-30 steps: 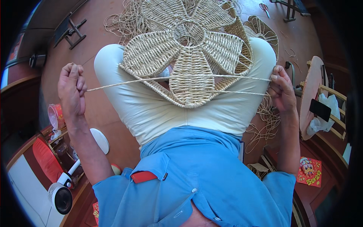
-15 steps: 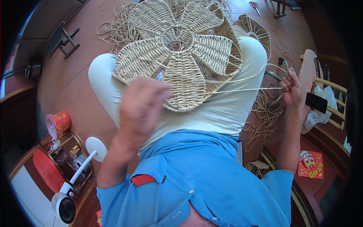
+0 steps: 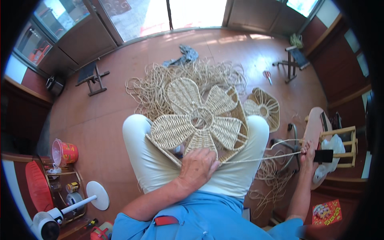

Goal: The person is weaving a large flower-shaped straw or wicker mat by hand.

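A flower-patterned woven basket (image 3: 173, 131) of straw-coloured cord rests across my thighs, with several wide petals around a central ring (image 3: 201, 118). My left hand (image 3: 198, 167) lies over its nearest petal and grips the near edge, fingers bent; the fingertips are partly hidden. From that edge a strand of cord (image 3: 260, 158) runs taut to the right. Well out to the right, my right hand (image 3: 307, 152) is closed around this cord, and a looser length of it curves back from the fist toward my knee.
Loose cord (image 3: 150, 88) heaps beyond the basket; more cord (image 3: 276, 168) tangles by my right leg. A second woven piece (image 3: 264, 110), scissors (image 3: 267, 76) and low stools (image 3: 92, 78) are on the floor. A fan (image 3: 50, 220) and red bucket (image 3: 66, 152) stand left, a phone (image 3: 323, 156) right.
My left hand, blurred above the lap before, has come down onto the nearest petal. My right hand still holds the cord out to the right. The view has tilted up, showing the doorway.
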Motion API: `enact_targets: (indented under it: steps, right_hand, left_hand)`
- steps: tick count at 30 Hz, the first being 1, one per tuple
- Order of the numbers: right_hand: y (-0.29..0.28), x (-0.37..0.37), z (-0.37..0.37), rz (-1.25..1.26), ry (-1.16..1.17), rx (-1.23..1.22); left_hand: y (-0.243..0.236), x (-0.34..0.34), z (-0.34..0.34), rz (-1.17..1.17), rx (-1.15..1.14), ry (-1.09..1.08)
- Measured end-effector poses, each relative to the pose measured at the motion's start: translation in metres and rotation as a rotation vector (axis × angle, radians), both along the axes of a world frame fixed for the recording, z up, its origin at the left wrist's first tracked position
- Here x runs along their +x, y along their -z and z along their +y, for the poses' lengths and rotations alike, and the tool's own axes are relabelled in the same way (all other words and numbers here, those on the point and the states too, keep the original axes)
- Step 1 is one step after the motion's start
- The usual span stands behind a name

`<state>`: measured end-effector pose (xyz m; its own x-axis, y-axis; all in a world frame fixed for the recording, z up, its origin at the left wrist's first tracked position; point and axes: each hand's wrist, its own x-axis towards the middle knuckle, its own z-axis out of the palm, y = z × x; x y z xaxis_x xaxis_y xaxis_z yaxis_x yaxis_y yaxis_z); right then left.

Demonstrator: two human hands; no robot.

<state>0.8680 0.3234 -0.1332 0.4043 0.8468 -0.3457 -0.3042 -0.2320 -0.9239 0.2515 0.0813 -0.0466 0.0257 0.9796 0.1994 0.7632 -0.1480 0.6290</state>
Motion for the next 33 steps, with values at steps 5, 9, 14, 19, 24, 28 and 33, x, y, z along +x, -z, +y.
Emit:
enact_targets:
  steps: [5,9,14,19,24,28,33]
  right_hand:
    - [-0.025,-0.108,-0.020,-1.538,-0.286,0.325]
    - [-0.123,-0.294,-0.099,-1.054,-0.655,0.444]
    - [-0.132,-0.400,-0.184,-1.037,-1.112,0.529]
    - [-0.117,-0.423,-0.193,-0.952,-1.192,0.544]
    - [-0.122,-0.428,-0.186,-0.992,-1.243,0.507]
    - [-0.120,-0.433,-0.180,-1.000,-1.313,0.463]
    - [-0.125,-0.436,-0.166,-1.011,-1.404,0.334]
  left_hand:
    - [0.005,0.005,0.003,0.092,-0.063,-0.020]
    - [0.005,0.005,0.004,0.114,-0.063,-0.010]
    - [0.009,0.008,0.006,0.123,-0.033,0.005]
    - [0.010,0.008,0.003,0.134,-0.016,0.002]
    - [0.013,0.009,0.001,0.118,-0.027,0.000]
    - [0.015,0.008,-0.001,0.124,0.003,-0.006]
    - [0.022,0.010,-0.001,0.117,0.062,-0.039]
